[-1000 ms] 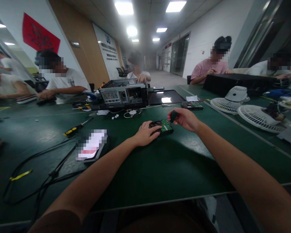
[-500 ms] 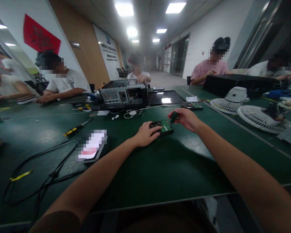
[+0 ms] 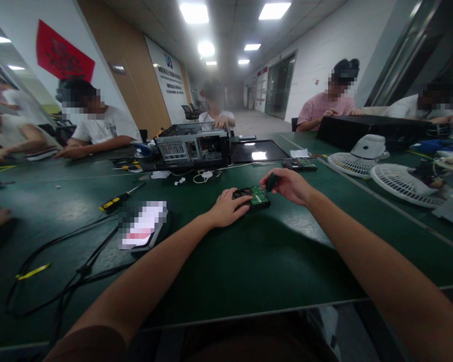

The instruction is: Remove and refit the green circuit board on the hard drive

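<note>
On the green table lies a hard drive (image 3: 259, 197), its green circuit board facing up. My left hand (image 3: 227, 207) grips it from the left, fingers lying across its top and partly covering it. In my right hand (image 3: 291, 186) is a dark-handled screwdriver (image 3: 272, 182), pinched between thumb and fingers and tilted. Its thin shaft points down to the board's right end. I cannot make out whether the tip sits in a screw.
An open computer case (image 3: 194, 148) stands beyond my hands, beside a dark flat panel (image 3: 259, 152). Another circuit-board device (image 3: 299, 164) lies behind my right hand. Left are a yellow-black screwdriver (image 3: 115, 202), a phone (image 3: 145, 226) and black cables (image 3: 83, 270). Fan parts (image 3: 403, 185) lie right.
My hands, the hard drive and the screwdriver look nearly unmoved. At the left edge, another person's hand has come a little further into view.
</note>
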`<state>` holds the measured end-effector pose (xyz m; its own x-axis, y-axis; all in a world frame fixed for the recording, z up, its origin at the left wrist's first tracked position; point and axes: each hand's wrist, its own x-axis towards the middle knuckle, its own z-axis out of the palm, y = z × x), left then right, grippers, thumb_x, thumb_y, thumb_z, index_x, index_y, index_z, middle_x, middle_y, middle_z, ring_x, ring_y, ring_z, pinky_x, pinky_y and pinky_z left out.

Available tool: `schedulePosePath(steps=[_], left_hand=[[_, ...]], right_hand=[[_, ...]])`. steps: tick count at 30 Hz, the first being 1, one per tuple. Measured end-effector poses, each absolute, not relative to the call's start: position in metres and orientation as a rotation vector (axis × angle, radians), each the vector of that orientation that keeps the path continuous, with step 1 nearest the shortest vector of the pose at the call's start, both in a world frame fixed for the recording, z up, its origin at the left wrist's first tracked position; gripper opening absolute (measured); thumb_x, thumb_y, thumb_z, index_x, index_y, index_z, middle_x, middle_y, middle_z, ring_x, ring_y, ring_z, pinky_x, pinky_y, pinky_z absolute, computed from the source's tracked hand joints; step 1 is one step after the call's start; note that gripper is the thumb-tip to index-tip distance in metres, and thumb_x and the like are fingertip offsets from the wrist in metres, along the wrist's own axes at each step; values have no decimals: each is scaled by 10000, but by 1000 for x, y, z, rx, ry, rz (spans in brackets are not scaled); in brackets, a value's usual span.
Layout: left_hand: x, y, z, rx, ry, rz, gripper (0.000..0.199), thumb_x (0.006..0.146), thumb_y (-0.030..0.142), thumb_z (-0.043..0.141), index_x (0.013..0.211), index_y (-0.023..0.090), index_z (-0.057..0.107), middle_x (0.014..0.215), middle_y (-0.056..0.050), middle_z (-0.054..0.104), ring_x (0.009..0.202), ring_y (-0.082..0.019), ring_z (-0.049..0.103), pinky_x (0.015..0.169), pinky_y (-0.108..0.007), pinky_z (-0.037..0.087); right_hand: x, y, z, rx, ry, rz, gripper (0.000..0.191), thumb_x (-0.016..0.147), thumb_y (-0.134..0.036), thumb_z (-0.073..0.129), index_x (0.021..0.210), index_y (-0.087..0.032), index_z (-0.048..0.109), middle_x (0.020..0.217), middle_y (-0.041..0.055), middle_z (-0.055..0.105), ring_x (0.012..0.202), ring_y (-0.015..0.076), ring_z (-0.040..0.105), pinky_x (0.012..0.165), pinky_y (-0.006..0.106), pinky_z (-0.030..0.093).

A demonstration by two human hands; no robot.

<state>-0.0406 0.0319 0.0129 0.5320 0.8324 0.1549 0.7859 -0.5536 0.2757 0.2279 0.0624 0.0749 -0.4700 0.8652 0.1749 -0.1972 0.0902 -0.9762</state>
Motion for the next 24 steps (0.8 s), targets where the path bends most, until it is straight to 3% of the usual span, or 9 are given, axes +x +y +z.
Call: schedulePosePath(steps=[6, 24], left_hand=[[-40, 33, 11, 2591, 1389, 407, 508, 1050, 588, 409, 1534, 456, 483, 1636, -64, 325, 1508, -394, 281, 1189, -615, 327], [-40, 32, 13, 2570, 1389, 388, 514, 1051, 594, 395, 1541, 459, 469, 1636, -74, 310, 1517, -409, 269, 1190, -631, 320]], right_hand=[[228, 61, 76, -705, -1463, 1550, 289, 922, -426, 624, 994, -184, 766, 943, 109, 771, 870, 217, 688, 595, 291, 466], [230, 65, 72, -710, -1389, 1614, 303, 945, -429, 600, 969, -176, 765, 979, 116, 768, 911, 217, 683, 647, 296, 500]])
